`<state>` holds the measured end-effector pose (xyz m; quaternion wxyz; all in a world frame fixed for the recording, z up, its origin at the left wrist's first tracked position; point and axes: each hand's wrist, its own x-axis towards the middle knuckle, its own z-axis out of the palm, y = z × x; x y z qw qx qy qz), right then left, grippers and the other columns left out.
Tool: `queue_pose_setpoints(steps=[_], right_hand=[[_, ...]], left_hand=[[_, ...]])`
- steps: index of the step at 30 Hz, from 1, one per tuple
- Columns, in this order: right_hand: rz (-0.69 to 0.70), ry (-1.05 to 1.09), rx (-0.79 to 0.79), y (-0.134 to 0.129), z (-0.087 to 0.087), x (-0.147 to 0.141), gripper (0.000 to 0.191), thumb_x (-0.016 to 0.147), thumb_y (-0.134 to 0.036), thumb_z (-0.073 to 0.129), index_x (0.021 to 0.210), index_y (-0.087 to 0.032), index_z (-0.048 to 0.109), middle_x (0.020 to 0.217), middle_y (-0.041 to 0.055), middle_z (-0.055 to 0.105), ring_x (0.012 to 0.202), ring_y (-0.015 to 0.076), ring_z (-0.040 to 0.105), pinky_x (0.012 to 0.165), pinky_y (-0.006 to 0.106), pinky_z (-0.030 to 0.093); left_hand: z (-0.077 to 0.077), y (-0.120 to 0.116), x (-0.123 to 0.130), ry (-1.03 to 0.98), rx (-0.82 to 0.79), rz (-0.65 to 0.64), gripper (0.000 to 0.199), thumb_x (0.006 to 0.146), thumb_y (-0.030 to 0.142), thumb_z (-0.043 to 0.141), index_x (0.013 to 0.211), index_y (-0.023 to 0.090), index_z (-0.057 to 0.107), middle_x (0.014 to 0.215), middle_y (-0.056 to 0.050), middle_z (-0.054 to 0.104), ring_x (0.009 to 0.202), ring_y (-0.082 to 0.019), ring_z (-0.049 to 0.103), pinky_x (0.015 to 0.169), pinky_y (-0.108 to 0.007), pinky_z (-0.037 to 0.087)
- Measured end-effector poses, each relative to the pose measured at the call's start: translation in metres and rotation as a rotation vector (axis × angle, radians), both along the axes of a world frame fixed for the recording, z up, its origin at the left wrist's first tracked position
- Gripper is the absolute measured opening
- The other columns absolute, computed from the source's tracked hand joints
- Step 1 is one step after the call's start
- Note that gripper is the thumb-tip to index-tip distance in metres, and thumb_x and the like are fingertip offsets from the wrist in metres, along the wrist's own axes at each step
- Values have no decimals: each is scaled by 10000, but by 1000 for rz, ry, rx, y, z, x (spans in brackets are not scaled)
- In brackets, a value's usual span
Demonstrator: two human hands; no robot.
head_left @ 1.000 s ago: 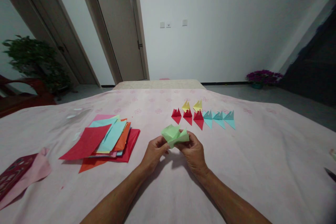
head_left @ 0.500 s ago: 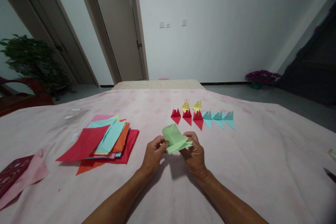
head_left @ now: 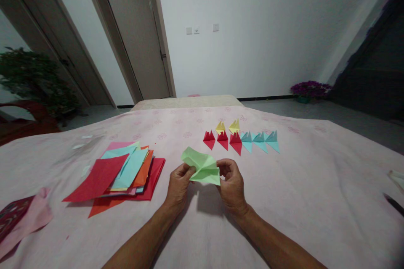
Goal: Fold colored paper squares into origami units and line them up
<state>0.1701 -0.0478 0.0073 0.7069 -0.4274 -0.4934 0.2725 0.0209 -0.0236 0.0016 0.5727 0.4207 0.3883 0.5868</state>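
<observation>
A light green sheet of paper [head_left: 205, 169], marked with creases, is held up between my two hands above the tablecloth. My left hand [head_left: 179, 183] pinches its left edge between thumb and fingers. At the right edge, my right hand [head_left: 232, 185] grips the paper with its thumb in front and fingers curled. Beyond the hands stand rows of folded paper figures: several with pointed tips, among them a red one [head_left: 235, 143], a yellow one [head_left: 234, 126] and a light blue one [head_left: 260, 140].
A loose stack of coloured paper [head_left: 110, 176] lies to the left on the pink patterned tablecloth [head_left: 284, 201]. Farther left is a dark red item [head_left: 12, 214] with pink paper or cloth [head_left: 34, 214]. A dark pointed object [head_left: 394, 204] lies at the right edge.
The green paper has been opened out from a more folded shape into a flatter, wider sheet. My hands have moved slightly apart, and the view has shifted a little.
</observation>
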Motion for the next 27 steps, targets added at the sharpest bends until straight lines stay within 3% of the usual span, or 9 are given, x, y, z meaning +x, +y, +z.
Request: queue_pose_setpoints(steps=[4,9,13,18,21,27], right_hand=[[19,-211,73,-4,7,3,162,754,-236,770,808,-205,621,781,2,608,694,150,557,616,260,453],[25,-380,195,-6,13,7,57,821,-221,735,813,-222,679,779,16,625,761,180,576,707,312,465],[47,-391,213,-3,10,7,29,848,-208,708,842,-233,693,772,11,617,750,174,577,694,305,465],[75,-354,182,-1,8,8,33,856,-226,704,824,-231,710,758,6,606,721,161,583,666,286,469],[96,-350,180,0,7,9,29,846,-243,718,821,-229,714,756,6,603,723,162,587,664,281,470],[105,-367,100,-1,8,7,111,859,-248,694,754,-213,684,744,0,584,726,159,563,677,273,451]], left_hand=[[5,-3,2,90,36,18,193,722,333,742,742,144,709,643,18,599,568,-93,443,535,-199,361],[13,-9,5,249,38,43,214,654,334,771,646,150,661,552,35,548,526,-98,435,526,-214,361],[17,-14,6,301,20,-12,318,585,395,814,546,150,615,518,9,544,516,-112,433,510,-234,341],[24,-17,3,325,103,29,363,760,474,660,574,165,616,600,-19,589,595,-146,505,590,-262,402],[22,-18,3,344,123,32,368,811,459,605,583,171,612,594,-13,576,591,-145,496,590,-262,397],[14,-17,4,357,109,-4,354,760,428,656,532,161,605,587,-26,596,596,-153,521,604,-268,413]])
